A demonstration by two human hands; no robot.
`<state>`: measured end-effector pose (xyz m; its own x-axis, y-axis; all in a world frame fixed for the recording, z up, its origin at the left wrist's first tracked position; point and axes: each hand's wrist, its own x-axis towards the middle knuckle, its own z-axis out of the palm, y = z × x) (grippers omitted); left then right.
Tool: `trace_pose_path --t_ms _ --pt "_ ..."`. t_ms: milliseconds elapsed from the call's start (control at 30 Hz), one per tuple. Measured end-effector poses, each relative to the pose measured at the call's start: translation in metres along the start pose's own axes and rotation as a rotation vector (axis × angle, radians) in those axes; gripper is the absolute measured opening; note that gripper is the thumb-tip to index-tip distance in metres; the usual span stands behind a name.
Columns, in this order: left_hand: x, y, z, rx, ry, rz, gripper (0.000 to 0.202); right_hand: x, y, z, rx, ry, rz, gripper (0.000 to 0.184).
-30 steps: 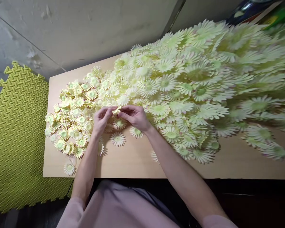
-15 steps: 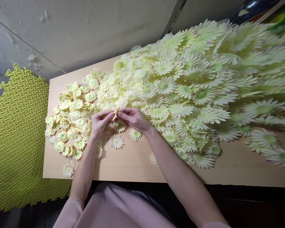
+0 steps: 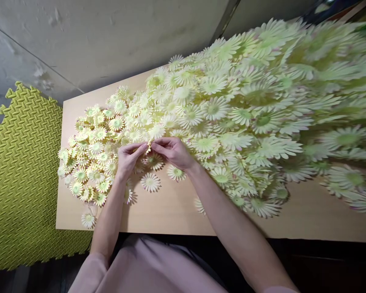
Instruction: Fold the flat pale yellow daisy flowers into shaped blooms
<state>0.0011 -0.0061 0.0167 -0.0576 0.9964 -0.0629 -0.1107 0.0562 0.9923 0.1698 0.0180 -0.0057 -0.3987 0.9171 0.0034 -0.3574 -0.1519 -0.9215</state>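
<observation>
Over the near side of a heap of pale artificial daisy heads (image 3: pixel 213 108), both of my hands meet at the fingertips. My left hand (image 3: pixel 128 158) pinches a small flower head (image 3: pixel 149 146), seen edge-on, between thumb and finger. From the other side my right hand (image 3: pixel 174 154) pinches the same flower head. Its petals show only as a narrow yellowish strip; the rest is hidden by my fingers. Just below my hands a loose daisy head (image 3: pixel 150 182) lies flat on the table, and another daisy head (image 3: pixel 176 173) sits under my right wrist.
The wooden table (image 3: pixel 167 211) carries the flowers, smaller heads (image 3: pixel 94 150) on the left and larger ones to the right. A yellow-green foam mat (image 3: pixel 24 175) stands at the left edge. A grey wall (image 3: pixel 118 36) rises behind. Dark items (image 3: pixel 329 10) show at the upper right.
The view has shifted very slightly, moving the flowers at the right a little across the picture. Both hands keep the same pinch on the flower head.
</observation>
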Motion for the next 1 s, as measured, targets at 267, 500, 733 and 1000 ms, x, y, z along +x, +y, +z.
trace_pose_path --t_ms 267,500,733,1000 --pt "0.001 0.000 0.000 0.065 -0.033 0.019 0.028 0.001 -0.001 0.004 -0.031 0.018 -0.017 0.021" --pt "-0.002 -0.003 0.000 0.043 -0.047 0.028 0.030 -0.001 0.004 0.007 -0.130 0.047 -0.103 0.017" --pt "-0.001 -0.004 0.001 0.141 0.073 0.096 0.037 -0.001 0.002 0.009 -0.246 0.051 -0.084 0.024" --pt "0.009 -0.013 -0.010 -0.045 0.305 0.059 0.041 -0.001 -0.008 0.003 0.046 0.050 0.010 0.022"
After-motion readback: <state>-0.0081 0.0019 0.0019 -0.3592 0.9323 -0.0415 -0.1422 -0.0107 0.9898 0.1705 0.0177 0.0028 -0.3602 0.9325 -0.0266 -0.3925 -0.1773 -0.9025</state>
